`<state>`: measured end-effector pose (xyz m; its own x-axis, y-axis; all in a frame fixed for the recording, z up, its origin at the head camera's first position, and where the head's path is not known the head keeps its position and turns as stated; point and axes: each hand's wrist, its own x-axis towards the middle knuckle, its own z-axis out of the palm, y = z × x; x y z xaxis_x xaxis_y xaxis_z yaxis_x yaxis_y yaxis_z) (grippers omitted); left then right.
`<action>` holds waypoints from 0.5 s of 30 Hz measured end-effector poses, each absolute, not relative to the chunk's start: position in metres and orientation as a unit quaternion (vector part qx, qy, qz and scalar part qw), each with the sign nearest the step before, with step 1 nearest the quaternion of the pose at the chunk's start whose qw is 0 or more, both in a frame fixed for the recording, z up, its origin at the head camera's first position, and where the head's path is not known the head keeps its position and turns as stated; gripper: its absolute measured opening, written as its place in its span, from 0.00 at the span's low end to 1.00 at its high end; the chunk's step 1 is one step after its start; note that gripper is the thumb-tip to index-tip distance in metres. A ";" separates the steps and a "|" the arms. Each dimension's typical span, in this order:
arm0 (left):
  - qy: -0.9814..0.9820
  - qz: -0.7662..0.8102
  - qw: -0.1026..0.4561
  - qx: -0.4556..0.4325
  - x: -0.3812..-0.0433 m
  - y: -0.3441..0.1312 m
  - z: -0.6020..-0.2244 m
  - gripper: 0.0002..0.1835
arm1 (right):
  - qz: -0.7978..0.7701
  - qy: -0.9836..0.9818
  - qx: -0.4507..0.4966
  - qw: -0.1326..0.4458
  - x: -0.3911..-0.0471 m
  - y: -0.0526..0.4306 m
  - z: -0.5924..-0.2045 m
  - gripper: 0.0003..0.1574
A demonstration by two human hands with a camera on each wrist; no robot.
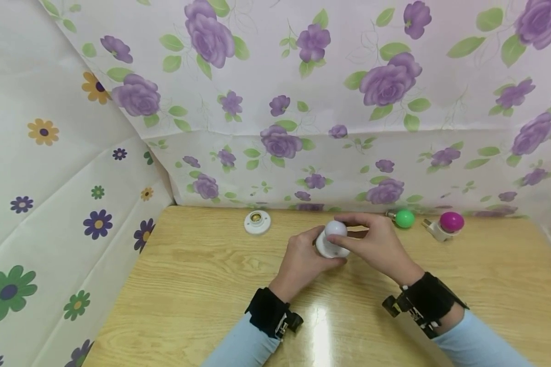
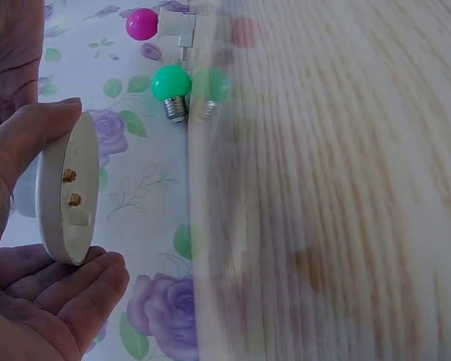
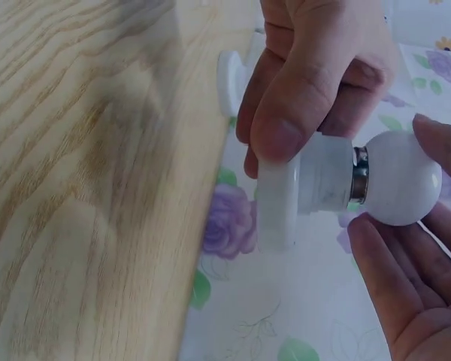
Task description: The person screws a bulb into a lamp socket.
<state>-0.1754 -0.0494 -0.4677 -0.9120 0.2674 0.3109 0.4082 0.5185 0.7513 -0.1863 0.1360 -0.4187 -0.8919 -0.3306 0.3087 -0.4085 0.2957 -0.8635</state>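
My left hand [image 1: 300, 260] grips a round white lamp socket [image 3: 278, 199] by its base, thumb on one side and fingers on the other. In the left wrist view the socket's hollow underside shows two brass screws. A white light bulb [image 3: 404, 178] sits in the socket's mouth, with a band of its metal screw cap showing between glass and socket. My right hand [image 1: 378, 244] holds the bulb's globe between thumb and fingers. Both hands are over the middle of the table, near its back.
Another white lamp socket [image 1: 257, 222] stands at the table's back edge, left of the hands. To the right lie a green bulb [image 1: 404, 218] and a magenta bulb [image 1: 452, 222] in a white plug-in holder [image 1: 437, 232]. Flowered sheeting [image 1: 239, 173] rises behind the wooden table [image 1: 188, 285].
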 end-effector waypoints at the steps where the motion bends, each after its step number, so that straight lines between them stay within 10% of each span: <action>1: -0.868 -0.451 0.077 -0.194 -0.175 -0.049 -0.468 0.31 | 0.542 -0.807 0.229 0.040 -0.186 0.136 -0.419 0.25; 15: -0.865 -0.459 0.074 -0.189 -0.176 -0.052 -0.468 0.32 | 0.529 -0.805 0.265 -0.032 -0.184 0.142 -0.395 0.30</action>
